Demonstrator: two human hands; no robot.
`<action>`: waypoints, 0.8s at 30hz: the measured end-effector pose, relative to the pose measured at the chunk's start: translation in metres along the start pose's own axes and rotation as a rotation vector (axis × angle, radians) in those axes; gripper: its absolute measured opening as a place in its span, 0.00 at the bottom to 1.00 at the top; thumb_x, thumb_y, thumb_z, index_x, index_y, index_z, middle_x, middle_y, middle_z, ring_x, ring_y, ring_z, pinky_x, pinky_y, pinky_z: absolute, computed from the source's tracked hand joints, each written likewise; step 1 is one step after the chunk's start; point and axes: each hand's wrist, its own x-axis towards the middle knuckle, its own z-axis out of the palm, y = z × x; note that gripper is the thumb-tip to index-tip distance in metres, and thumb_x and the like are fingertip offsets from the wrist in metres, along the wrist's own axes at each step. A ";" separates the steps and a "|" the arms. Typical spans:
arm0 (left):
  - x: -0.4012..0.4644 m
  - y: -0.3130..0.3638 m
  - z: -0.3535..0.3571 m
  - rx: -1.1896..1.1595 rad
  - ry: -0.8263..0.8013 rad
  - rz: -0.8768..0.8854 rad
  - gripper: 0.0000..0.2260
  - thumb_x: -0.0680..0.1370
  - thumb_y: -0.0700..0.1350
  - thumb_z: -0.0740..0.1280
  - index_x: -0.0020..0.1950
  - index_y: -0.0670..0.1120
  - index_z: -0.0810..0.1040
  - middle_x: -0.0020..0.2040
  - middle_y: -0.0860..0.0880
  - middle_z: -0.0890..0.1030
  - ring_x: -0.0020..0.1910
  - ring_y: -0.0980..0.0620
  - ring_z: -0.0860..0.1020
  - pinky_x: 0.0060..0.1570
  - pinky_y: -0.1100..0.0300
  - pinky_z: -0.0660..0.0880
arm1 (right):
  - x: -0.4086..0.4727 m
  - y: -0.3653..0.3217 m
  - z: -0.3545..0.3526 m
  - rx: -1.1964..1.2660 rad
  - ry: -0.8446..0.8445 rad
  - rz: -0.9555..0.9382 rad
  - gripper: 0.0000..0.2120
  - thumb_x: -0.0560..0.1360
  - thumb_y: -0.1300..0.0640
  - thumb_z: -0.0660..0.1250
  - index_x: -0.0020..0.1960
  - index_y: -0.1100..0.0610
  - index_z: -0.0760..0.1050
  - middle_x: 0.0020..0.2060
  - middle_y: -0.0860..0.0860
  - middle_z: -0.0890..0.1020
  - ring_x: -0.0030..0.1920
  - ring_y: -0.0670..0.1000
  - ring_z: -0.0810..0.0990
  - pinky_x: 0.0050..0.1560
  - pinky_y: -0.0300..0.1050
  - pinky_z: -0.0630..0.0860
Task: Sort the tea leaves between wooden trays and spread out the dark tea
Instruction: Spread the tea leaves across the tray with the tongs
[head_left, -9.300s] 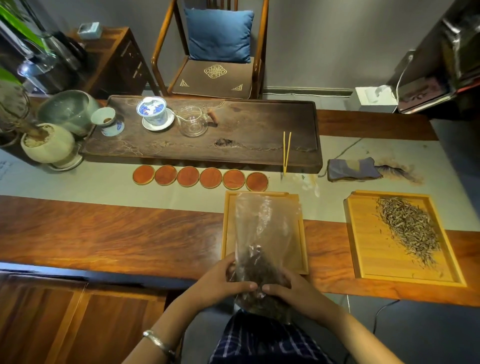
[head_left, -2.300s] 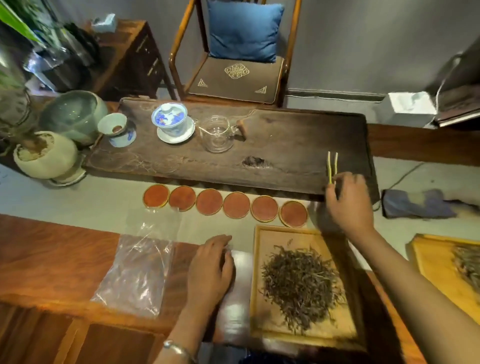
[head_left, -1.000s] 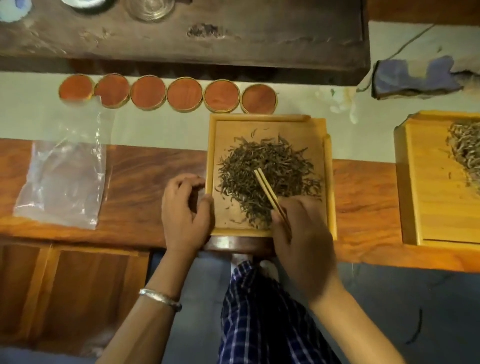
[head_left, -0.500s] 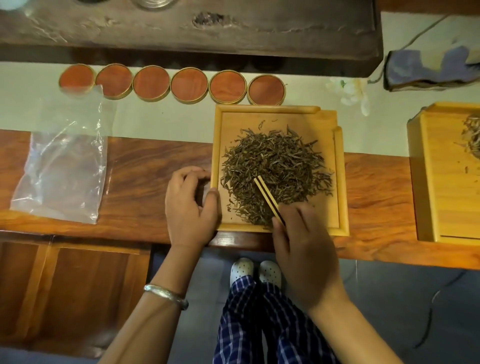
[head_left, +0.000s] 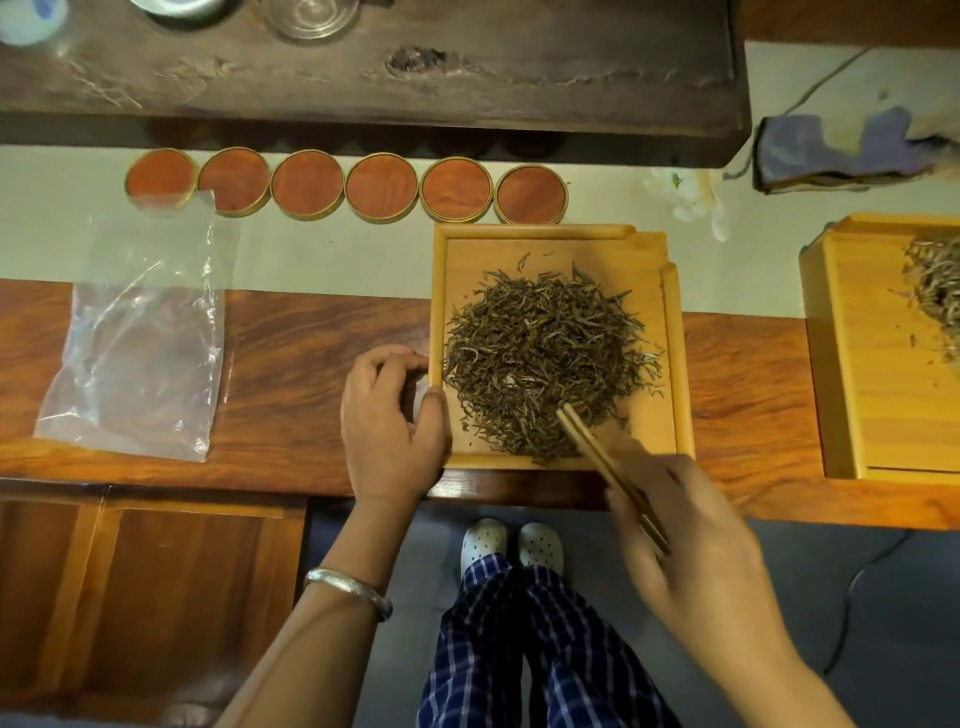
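A pile of dark tea (head_left: 545, 358) lies heaped in the middle of a light wooden tray (head_left: 670, 332) at the table's front edge. My right hand (head_left: 691, 545) holds a pair of wooden tongs (head_left: 597, 452), whose tips rest in the pile's near right side. My left hand (head_left: 387, 421) grips the tray's left rim near its front corner, thumb on the rim. A second wooden tray (head_left: 862, 364) at the right edge carries paler tea (head_left: 935, 291), partly cut off by the frame.
An empty clear plastic bag (head_left: 140, 353) lies flat at the left. Several round red-brown coasters (head_left: 345, 187) line up behind the tray. A dark tea board (head_left: 467, 93) spans the back, with a blue-grey cloth (head_left: 841, 150) at the far right.
My right hand has drawn back toward me, pulling the tongs' tips from the pile's middle to its near right side. My left hand stays on the tray's rim.
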 end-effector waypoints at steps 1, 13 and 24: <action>0.000 0.000 0.000 0.000 -0.002 0.003 0.11 0.70 0.44 0.65 0.51 0.44 0.79 0.54 0.48 0.76 0.55 0.50 0.74 0.55 0.50 0.72 | -0.007 0.003 -0.003 -0.034 -0.053 -0.027 0.12 0.77 0.53 0.61 0.57 0.55 0.75 0.48 0.48 0.76 0.45 0.48 0.76 0.37 0.35 0.70; 0.000 -0.004 0.001 0.011 0.006 0.016 0.10 0.71 0.43 0.65 0.50 0.44 0.78 0.54 0.47 0.76 0.55 0.49 0.74 0.54 0.50 0.72 | -0.013 0.014 0.006 -0.112 -0.132 -0.083 0.13 0.76 0.51 0.60 0.54 0.55 0.78 0.47 0.48 0.78 0.45 0.46 0.75 0.33 0.34 0.70; 0.001 -0.005 0.003 0.019 0.010 0.000 0.10 0.70 0.43 0.65 0.50 0.44 0.78 0.54 0.48 0.76 0.55 0.50 0.74 0.54 0.54 0.70 | -0.002 0.023 0.002 -0.062 -0.006 0.042 0.02 0.75 0.55 0.63 0.47 0.52 0.73 0.44 0.46 0.73 0.36 0.50 0.75 0.24 0.45 0.71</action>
